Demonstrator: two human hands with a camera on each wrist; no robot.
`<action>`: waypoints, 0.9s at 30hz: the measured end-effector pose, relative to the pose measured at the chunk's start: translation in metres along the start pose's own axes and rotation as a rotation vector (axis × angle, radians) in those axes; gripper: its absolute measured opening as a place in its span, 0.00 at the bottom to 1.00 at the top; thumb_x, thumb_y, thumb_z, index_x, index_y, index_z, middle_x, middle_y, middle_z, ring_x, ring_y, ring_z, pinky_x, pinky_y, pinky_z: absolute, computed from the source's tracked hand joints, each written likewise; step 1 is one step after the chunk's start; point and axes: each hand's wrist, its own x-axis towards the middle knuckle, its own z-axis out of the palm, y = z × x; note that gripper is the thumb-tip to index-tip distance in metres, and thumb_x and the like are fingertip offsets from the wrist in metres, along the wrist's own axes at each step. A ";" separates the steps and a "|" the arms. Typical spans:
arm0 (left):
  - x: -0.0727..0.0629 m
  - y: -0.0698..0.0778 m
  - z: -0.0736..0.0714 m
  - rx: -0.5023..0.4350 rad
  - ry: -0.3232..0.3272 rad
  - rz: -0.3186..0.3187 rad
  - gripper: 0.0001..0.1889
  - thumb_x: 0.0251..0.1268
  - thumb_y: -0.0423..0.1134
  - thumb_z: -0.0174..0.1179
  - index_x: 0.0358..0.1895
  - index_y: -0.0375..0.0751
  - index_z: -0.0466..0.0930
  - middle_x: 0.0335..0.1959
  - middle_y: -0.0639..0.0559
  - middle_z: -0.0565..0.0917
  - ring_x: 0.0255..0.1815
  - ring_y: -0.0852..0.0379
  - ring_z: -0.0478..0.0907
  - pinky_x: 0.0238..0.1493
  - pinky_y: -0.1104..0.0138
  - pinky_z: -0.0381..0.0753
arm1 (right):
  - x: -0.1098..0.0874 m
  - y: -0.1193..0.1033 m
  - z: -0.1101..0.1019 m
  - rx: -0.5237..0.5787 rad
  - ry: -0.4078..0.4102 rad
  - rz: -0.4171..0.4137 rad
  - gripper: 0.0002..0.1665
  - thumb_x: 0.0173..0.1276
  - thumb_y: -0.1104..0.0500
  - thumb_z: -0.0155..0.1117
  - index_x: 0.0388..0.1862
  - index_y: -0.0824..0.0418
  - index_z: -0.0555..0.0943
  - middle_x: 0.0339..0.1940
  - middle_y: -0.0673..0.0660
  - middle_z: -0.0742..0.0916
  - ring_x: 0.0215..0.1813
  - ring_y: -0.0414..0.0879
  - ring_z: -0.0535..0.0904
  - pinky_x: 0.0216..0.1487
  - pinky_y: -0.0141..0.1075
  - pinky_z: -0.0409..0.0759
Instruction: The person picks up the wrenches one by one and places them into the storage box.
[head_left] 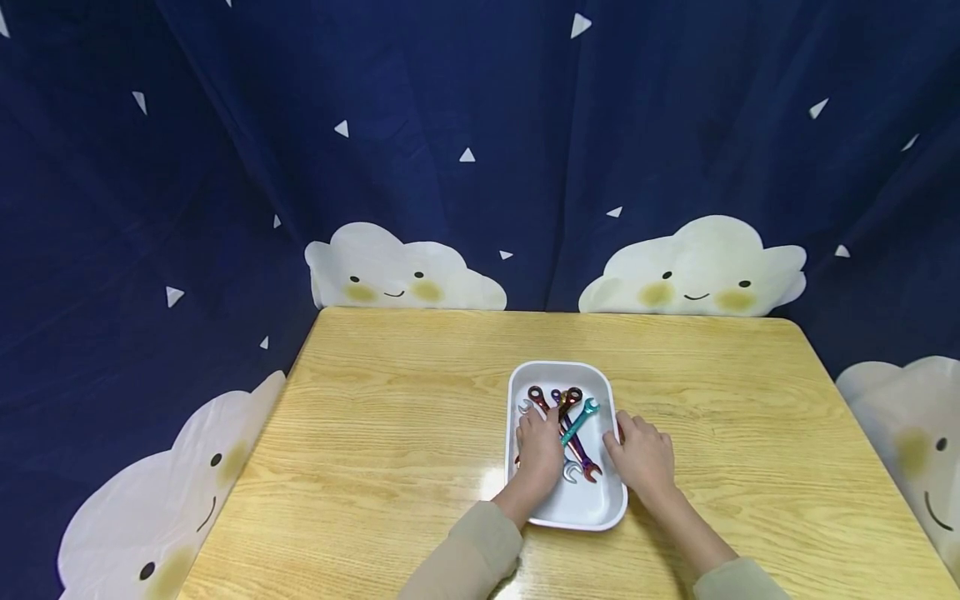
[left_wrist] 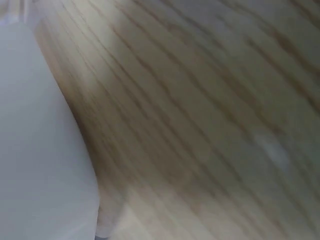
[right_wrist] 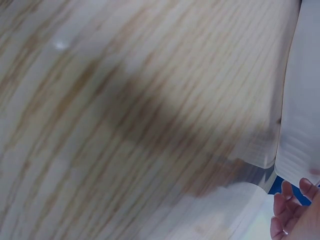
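Note:
A white rectangular tray [head_left: 562,510] stands on the table with several coloured combination wrenches in it. They include a teal wrench [head_left: 579,423], a red open end [head_left: 592,472] and a silver open end [head_left: 572,469]. My left hand [head_left: 542,450] reaches in over the tray's left side, its fingers down among the wrenches; I cannot tell whether they grip one. My right hand [head_left: 643,450] holds the tray's right rim, thumb on the edge and fingers outside. A small dark red patch shows beside that thumb. In the right wrist view its fingers [right_wrist: 282,207] are bent beside the tray wall.
The light wooden table [head_left: 397,400] reaches around the tray on all sides. A dark blue curtain [head_left: 465,83] with white clouds [head_left: 405,271] hangs behind the table and along both sides. Wood grain and the tray's outer wall [left_wrist: 40,150] fill the left wrist view.

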 end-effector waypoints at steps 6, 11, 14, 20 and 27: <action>-0.003 0.002 0.003 0.020 0.000 0.034 0.18 0.50 0.31 0.55 0.48 0.44 0.78 0.34 0.42 0.75 0.34 0.49 0.70 0.31 0.62 0.66 | 0.000 0.000 -0.001 0.000 -0.005 -0.003 0.21 0.62 0.51 0.52 0.49 0.63 0.74 0.35 0.63 0.80 0.39 0.61 0.76 0.39 0.52 0.66; -0.004 0.004 0.004 0.050 -0.005 0.055 0.18 0.48 0.31 0.58 0.47 0.43 0.78 0.32 0.43 0.75 0.31 0.50 0.71 0.29 0.63 0.68 | -0.001 0.000 -0.001 0.004 -0.008 -0.003 0.21 0.62 0.51 0.52 0.49 0.63 0.74 0.35 0.63 0.80 0.39 0.62 0.76 0.39 0.52 0.65; -0.005 0.004 0.004 0.058 -0.002 0.070 0.17 0.48 0.32 0.58 0.45 0.42 0.77 0.31 0.43 0.75 0.29 0.50 0.72 0.28 0.63 0.68 | -0.001 0.000 -0.001 0.007 -0.001 -0.004 0.21 0.62 0.51 0.53 0.49 0.63 0.74 0.34 0.63 0.80 0.39 0.61 0.76 0.39 0.51 0.65; -0.007 0.005 0.006 0.092 0.020 0.109 0.14 0.49 0.32 0.57 0.43 0.41 0.75 0.29 0.44 0.74 0.26 0.50 0.72 0.25 0.63 0.68 | 0.000 0.000 -0.001 0.008 0.000 -0.002 0.21 0.62 0.51 0.53 0.49 0.62 0.74 0.35 0.63 0.80 0.40 0.61 0.76 0.41 0.52 0.65; -0.010 0.008 0.003 0.169 0.064 0.148 0.12 0.51 0.32 0.52 0.41 0.40 0.74 0.26 0.45 0.74 0.23 0.52 0.72 0.24 0.64 0.66 | -0.002 0.000 -0.002 0.008 -0.025 0.004 0.22 0.63 0.51 0.53 0.51 0.63 0.73 0.37 0.64 0.81 0.41 0.62 0.76 0.42 0.53 0.65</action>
